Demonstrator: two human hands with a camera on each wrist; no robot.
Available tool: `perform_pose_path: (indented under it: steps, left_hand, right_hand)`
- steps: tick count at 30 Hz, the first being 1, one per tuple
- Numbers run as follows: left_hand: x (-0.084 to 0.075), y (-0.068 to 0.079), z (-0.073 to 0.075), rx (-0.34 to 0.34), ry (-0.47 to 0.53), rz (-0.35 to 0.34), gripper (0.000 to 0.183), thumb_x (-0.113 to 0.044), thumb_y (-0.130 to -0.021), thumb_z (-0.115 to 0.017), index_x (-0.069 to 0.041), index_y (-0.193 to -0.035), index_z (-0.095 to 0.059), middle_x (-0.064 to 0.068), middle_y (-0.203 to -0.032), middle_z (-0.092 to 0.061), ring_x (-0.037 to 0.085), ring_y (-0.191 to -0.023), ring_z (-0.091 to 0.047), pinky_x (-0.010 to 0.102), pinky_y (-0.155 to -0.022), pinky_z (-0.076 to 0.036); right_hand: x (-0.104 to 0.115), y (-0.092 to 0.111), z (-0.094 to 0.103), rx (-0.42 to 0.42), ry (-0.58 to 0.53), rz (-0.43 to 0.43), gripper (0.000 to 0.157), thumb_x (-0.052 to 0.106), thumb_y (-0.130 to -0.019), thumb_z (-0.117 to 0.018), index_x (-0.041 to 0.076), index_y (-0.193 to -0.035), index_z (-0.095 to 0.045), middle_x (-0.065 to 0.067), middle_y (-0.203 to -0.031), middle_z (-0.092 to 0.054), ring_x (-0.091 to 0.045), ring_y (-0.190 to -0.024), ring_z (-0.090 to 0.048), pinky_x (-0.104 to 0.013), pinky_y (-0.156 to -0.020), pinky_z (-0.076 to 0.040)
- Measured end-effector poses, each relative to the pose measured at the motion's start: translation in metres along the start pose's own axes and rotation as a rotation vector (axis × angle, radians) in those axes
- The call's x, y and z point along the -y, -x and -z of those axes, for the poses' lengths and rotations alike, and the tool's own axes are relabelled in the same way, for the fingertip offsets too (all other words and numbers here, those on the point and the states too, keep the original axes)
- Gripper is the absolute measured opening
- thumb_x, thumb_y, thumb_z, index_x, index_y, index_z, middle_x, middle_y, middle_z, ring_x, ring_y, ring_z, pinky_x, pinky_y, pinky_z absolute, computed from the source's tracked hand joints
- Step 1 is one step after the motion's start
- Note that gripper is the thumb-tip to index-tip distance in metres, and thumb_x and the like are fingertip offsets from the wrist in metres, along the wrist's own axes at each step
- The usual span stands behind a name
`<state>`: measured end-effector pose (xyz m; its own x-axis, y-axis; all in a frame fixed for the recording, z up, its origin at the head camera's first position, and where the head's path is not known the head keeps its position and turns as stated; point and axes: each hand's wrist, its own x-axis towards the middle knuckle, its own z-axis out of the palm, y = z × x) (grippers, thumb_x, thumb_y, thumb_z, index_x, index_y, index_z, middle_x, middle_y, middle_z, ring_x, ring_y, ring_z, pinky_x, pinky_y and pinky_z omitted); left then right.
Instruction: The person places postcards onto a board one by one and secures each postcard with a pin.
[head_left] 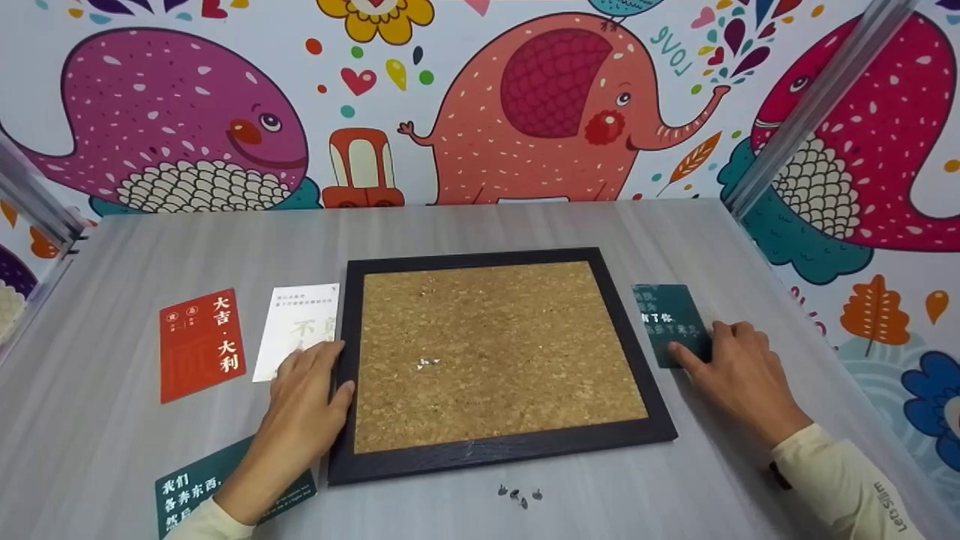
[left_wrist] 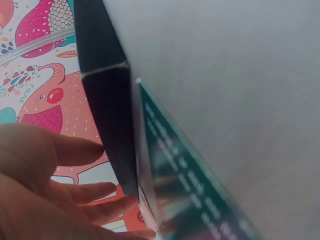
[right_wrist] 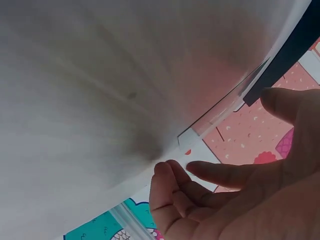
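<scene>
Corkboard (head_left: 502, 360) lies on the surface (head_left: 480, 229), left hand (head_left: 304, 401) at its left edge, grip loose; right hand (head_left: 739, 375), also relaxed, overlaps the right green card (head_left: 664, 319), contact uncertain. White card (head_left: 300, 311) and red card (head_left: 199, 345) lie left, pins (head_left: 514, 495) near, left forearm (head_left: 244, 484) partly hiding the near green card (head_left: 196, 484).

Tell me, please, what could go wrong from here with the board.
The left hand, at the board's edge, might push it into the loose pins lying just off its near side. Those pins could also prick someone. The white card, beside the board and partly hidden by that hand, might get bent.
</scene>
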<state>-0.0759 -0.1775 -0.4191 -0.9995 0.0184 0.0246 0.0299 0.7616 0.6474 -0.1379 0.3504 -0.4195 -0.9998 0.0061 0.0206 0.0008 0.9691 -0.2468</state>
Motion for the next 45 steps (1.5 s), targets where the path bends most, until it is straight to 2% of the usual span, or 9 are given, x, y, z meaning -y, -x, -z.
perform_pose_path:
  steps: [8, 14, 20, 30, 33, 37, 40, 43, 45]
  left_hand:
    - [0.001, 0.0, -0.002, 0.037, 0.003, 0.03, 0.057, -0.003, -0.107, -0.064, 0.012, -0.159, -0.046, 0.04, -0.163, -0.043, 0.066, -0.156, -0.02, 0.082, -0.123, -0.012]
    - [0.001, 0.0, -0.002, 0.042, 0.012, 0.038, 0.058, -0.005, -0.108, -0.063, 0.012, -0.16, -0.045, 0.04, -0.164, -0.042, 0.065, -0.158, -0.018, 0.082, -0.123, -0.01]
    - [-0.001, 0.0, -0.001, 0.057, 0.028, 0.052, 0.059, -0.005, -0.108, -0.063, 0.012, -0.161, -0.043, 0.04, -0.165, -0.04, 0.063, -0.159, -0.015, 0.079, -0.125, -0.009]
    - [-0.001, 0.001, 0.0, 0.085, 0.032, 0.08, 0.06, -0.006, -0.109, -0.062, 0.01, -0.163, -0.041, 0.038, -0.167, -0.038, 0.062, -0.16, -0.013, 0.081, -0.124, -0.005]
    - [-0.001, 0.002, 0.0, 0.084, 0.033, 0.082, 0.06, -0.006, -0.109, -0.062, 0.009, -0.163, -0.041, 0.038, -0.167, -0.038, 0.062, -0.16, -0.012, 0.081, -0.124, -0.004]
    - [-0.001, 0.002, 0.0, 0.082, 0.033, 0.079, 0.06, -0.006, -0.109, -0.062, 0.009, -0.163, -0.041, 0.039, -0.167, -0.038, 0.062, -0.16, -0.012, 0.082, -0.124, -0.004]
    - [-0.001, 0.002, 0.0, 0.08, 0.035, 0.076, 0.06, -0.006, -0.109, -0.062, 0.01, -0.163, -0.041, 0.039, -0.167, -0.038, 0.063, -0.16, -0.012, 0.082, -0.124, -0.003]
    - [-0.001, 0.003, 0.0, 0.078, 0.035, 0.078, 0.06, -0.006, -0.109, -0.062, 0.009, -0.163, -0.041, 0.038, -0.167, -0.038, 0.062, -0.16, -0.012, 0.082, -0.124, -0.004]
    - [-0.001, 0.002, 0.0, 0.078, 0.033, 0.078, 0.06, -0.006, -0.109, -0.062, 0.009, -0.163, -0.041, 0.038, -0.167, -0.038, 0.062, -0.16, -0.012, 0.081, -0.124, -0.005]
  right_hand:
    - [-0.004, -0.004, 0.003, 0.071, 0.021, -0.058, 0.101, 0.068, -0.099, -0.071, -0.029, -0.123, -0.058, -0.039, -0.112, -0.053, -0.048, -0.098, -0.051, -0.065, -0.086, -0.052]
    - [-0.005, -0.008, 0.007, 0.091, 0.006, -0.08, 0.093, 0.059, -0.094, -0.082, -0.028, -0.116, -0.06, -0.036, -0.105, -0.053, -0.047, -0.096, -0.05, -0.058, -0.079, -0.05]
    - [-0.012, -0.014, 0.016, 0.165, -0.067, -0.131, 0.089, 0.057, -0.093, -0.085, -0.026, -0.118, -0.064, -0.031, -0.104, -0.055, -0.042, -0.097, -0.051, -0.048, -0.076, -0.048]
    - [-0.025, -0.026, 0.026, 0.314, -0.178, -0.199, 0.105, 0.068, -0.09, -0.082, -0.027, -0.13, -0.061, -0.031, -0.115, -0.053, -0.04, -0.106, -0.049, -0.044, -0.078, -0.049]
    - [-0.025, -0.026, 0.026, 0.318, -0.193, -0.213, 0.105, 0.067, -0.09, -0.082, -0.027, -0.131, -0.06, -0.031, -0.116, -0.052, -0.04, -0.106, -0.048, -0.042, -0.077, -0.047]
    - [-0.025, -0.024, 0.025, 0.293, -0.232, -0.23, 0.106, 0.064, -0.091, -0.083, -0.025, -0.137, -0.049, -0.029, -0.115, -0.052, -0.039, -0.106, -0.05, -0.041, -0.077, -0.047]
    - [-0.026, -0.021, 0.024, 0.269, -0.279, -0.245, 0.105, 0.061, -0.094, -0.083, -0.02, -0.145, -0.037, -0.034, -0.125, -0.053, -0.043, -0.111, -0.052, -0.047, -0.085, -0.052]
    - [-0.029, -0.018, 0.027, 0.234, -0.322, -0.233, 0.095, 0.049, -0.102, -0.077, -0.018, -0.153, -0.033, -0.042, -0.141, -0.051, -0.049, -0.119, -0.053, -0.058, -0.099, -0.055]
    - [-0.031, -0.017, 0.029, 0.196, -0.341, -0.213, 0.08, 0.038, -0.107, -0.073, -0.017, -0.154, -0.039, -0.043, -0.145, -0.051, -0.049, -0.119, -0.055, -0.054, -0.101, -0.057]
